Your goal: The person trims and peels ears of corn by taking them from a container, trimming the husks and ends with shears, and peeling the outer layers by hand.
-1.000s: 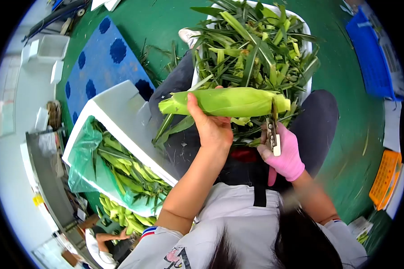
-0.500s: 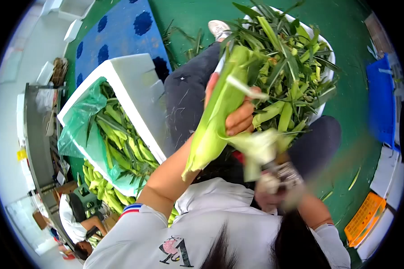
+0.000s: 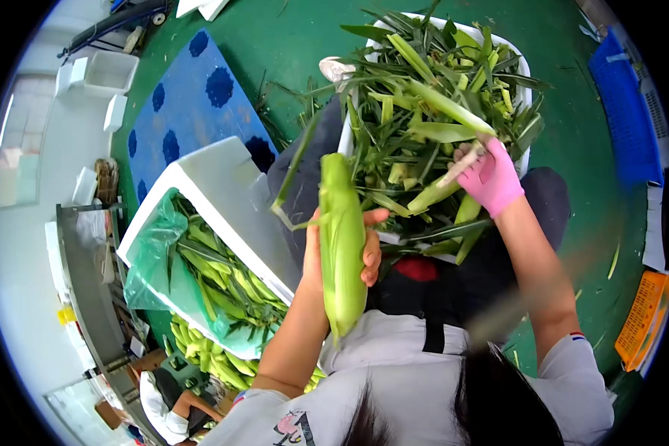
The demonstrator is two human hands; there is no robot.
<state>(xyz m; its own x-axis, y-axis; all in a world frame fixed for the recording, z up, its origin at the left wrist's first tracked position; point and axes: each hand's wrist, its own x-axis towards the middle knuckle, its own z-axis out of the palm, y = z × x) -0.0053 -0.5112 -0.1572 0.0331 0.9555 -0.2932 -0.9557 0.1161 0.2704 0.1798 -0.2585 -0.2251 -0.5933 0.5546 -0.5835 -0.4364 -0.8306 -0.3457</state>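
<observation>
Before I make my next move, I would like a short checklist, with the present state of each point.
1. Corn held by the left hand: ok, thumb and fingers on opposite sides.
2. Side of the corn free of stray leaf: not ok, a thin leaf hangs by the thumb.
3. Glove on the right hand: ok.
4. Right hand free of scraps: cannot tell, its grip among the leaves is unclear.
5. Leaves inside the white bin: not ok, some hang over the rim.

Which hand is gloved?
The right hand, pink-gloved, over the husk-filled white tub; the left hand, around the green corn ear, is bare.
</observation>
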